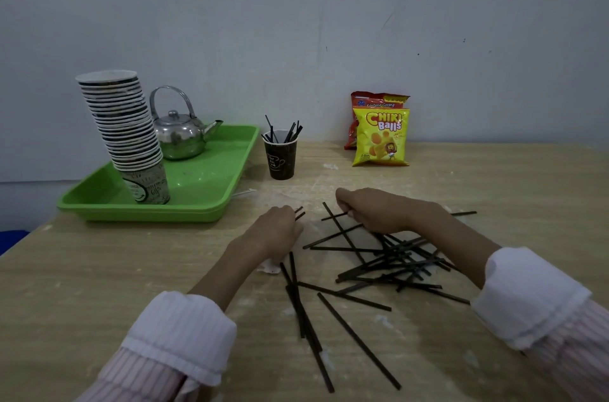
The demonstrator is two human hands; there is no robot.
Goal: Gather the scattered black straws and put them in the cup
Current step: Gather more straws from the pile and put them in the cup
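Observation:
Several black straws (382, 265) lie scattered and crossed on the wooden table in front of me. A dark paper cup (281, 158) stands upright beyond them, with several straws sticking out of its top. My left hand (278, 230) rests palm down on the table, fingers closed around a few straws whose tips poke out past my fingers. My right hand (372, 212) is closed on a straw at the far edge of the pile. Both sleeves are white and pink striped.
A green tray (211, 194) at the left holds a tall leaning stack of paper cups (123, 128) and a steel kettle (179, 136). Two snack bags (380, 134) lean on the wall at the back right. White scraps dot the table.

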